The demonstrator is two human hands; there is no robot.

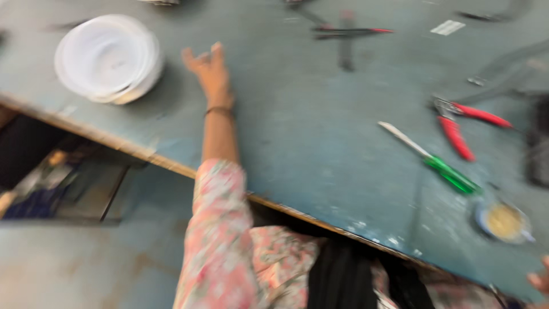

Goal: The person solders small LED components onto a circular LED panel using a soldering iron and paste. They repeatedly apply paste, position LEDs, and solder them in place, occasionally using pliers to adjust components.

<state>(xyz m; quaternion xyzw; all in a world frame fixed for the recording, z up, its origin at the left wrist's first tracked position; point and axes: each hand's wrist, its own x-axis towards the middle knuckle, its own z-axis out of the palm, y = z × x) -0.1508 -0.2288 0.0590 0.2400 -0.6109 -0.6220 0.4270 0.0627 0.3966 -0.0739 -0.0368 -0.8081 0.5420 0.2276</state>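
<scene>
At the far left of the grey-green table point(297, 137) we see a stack of round white plastic lids point(108, 57). Just right of it our left hand point(210, 71) reaches out, fingers point(201, 57) loosely spread, holding nothing. Further right lie a green-handled screwdriver point(436, 161) and red-handled pliers point(464, 123). Our right hand point(540, 281) barely shows at the edge; its grip is unclear. A slower reach would serve best.

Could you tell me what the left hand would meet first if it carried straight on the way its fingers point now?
Probably nothing: the left hand points up across the bare blue-green table, passing right of the white stack. The blur leaves this uncertain.
</scene>
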